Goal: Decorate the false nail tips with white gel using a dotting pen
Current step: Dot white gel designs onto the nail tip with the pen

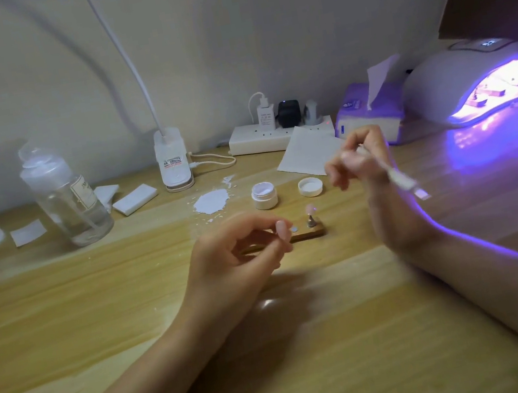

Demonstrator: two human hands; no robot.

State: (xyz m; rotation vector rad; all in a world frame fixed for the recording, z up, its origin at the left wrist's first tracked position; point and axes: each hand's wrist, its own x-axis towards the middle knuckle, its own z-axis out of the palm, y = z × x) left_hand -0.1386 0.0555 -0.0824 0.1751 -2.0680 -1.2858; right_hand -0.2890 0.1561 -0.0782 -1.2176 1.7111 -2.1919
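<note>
Blurring right hand (361, 162) hides how it grips dotting pen (398, 178).

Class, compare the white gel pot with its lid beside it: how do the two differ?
The gel pot stands taller; its lid is shallower. The gel pot holds white gel; the lid lies inner side up, apart from the pot, to its right. Both are round, white and rest on the wooden table.

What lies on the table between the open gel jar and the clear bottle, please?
In the head view, a white spill with small splatters lies on the table between the gel jar and the bottle.
</note>
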